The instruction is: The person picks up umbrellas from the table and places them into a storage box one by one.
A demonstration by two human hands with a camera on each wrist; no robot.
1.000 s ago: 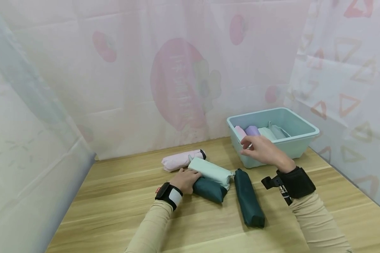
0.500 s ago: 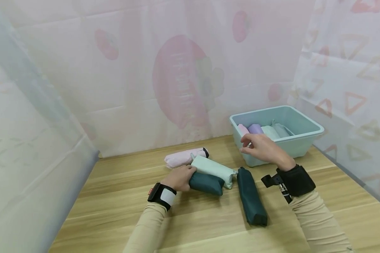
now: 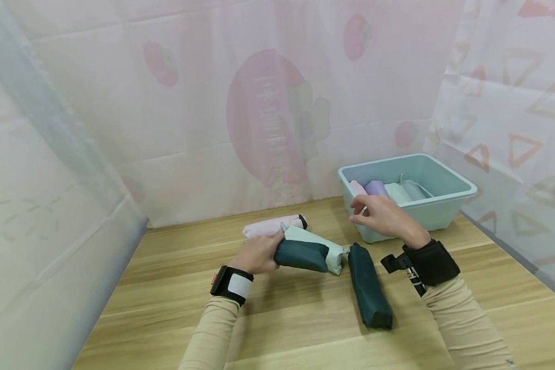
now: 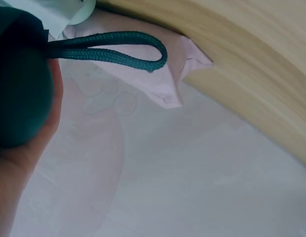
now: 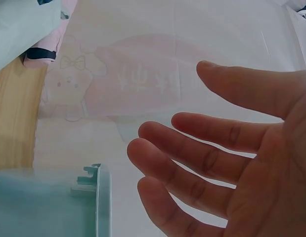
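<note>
The left hand (image 3: 258, 255) is gripping the dark green folded umbrella (image 3: 301, 255) and now lifting it off the mint umbrella (image 3: 321, 245), left of the teal bin (image 3: 444, 177), suggesting pickup is underway, while the right hand (image 3: 385, 217) is hovering loosely open, empty.

dark green folded umbrella (image 3: 301, 255), gripped, lifted

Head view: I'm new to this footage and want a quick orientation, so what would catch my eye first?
The left hand grips a dark green folded umbrella at table centre, raised at one end against a mint one, with a pink one behind. The right hand hovers open in front of a pale blue bin at the right that holds more folded umbrellas. Another dark green umbrella lies alone on the wooden table.
</note>
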